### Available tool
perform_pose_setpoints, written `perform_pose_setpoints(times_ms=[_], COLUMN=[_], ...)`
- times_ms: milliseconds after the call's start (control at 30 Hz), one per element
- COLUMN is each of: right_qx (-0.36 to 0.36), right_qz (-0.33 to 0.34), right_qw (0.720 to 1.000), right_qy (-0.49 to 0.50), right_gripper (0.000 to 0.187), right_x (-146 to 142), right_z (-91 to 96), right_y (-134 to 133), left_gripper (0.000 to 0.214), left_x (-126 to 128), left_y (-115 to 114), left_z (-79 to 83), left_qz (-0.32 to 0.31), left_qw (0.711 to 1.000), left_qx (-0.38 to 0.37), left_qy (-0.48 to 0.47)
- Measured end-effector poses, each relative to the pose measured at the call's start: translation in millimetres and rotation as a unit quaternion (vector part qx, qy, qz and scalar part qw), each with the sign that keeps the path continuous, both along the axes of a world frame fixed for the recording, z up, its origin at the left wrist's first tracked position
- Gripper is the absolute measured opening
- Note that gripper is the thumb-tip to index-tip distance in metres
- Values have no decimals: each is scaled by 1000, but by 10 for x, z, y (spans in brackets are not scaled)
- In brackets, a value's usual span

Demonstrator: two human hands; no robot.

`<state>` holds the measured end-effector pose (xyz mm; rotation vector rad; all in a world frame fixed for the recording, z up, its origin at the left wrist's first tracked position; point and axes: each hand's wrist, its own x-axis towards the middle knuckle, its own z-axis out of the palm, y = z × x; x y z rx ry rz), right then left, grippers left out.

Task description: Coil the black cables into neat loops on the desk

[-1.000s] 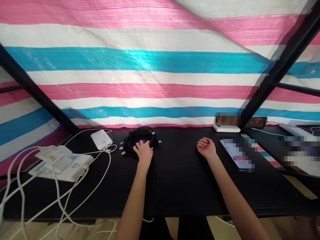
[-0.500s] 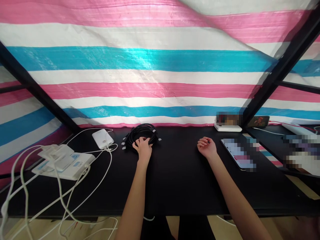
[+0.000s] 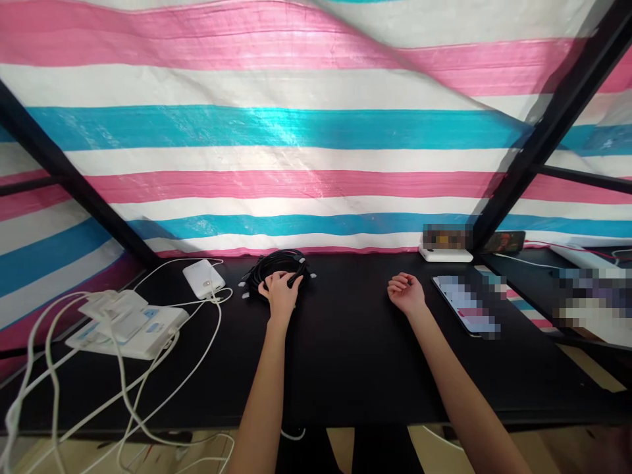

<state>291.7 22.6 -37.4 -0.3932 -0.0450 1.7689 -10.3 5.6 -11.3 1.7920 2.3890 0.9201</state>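
Left hand (image 3: pixel 281 294) over the near rim of a black cable coil (image 3: pixel 261 271), fingers half-bent and parted from the thumb, touching the cable; can't tell if it grips or only rests. Very little change over the last second: the view tilts slightly, the hand stays at the coil, and the coil keeps its place near the back of the black table (image 3: pixel 340 368). So the work, as I judge it, stays at the handling stage, one-handed, no clear lift. Pale tags (image 3: pixel 313 276) stick out around the coil. Right hand (image 3: pixel 405 293) well apart to the right, palm up, loosely curled and partly open, nothing seen in it, also about unchanged. Beyond it, a partly pixelated flat-screen device (image 3: pixel 447 289). Left of the coil, a small white device (image 3: pixel 204 279); farther left, a white box (image 3: pixel 162 332) among looping white cords. Striped sheet (image 3: pixel 296 184) behind.
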Motion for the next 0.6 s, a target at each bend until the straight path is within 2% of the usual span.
perform_pose_setpoints(times_ms=[167,600], right_qx=[5,10], right_qz=[0,2], right_qw=[1000,1000], right_qy=[-2,-3], right_gripper=[23,24], right_x=[5,18], right_z=[-8,-14], right_y=[0,4], left_gripper=[23,23], left_x=[1,33], left_y=[-9,-24], left_z=[34,63], left_qz=[-3,-3], left_qw=[1000,1000], left_qx=[-11,15], left_qy=[-9,-25])
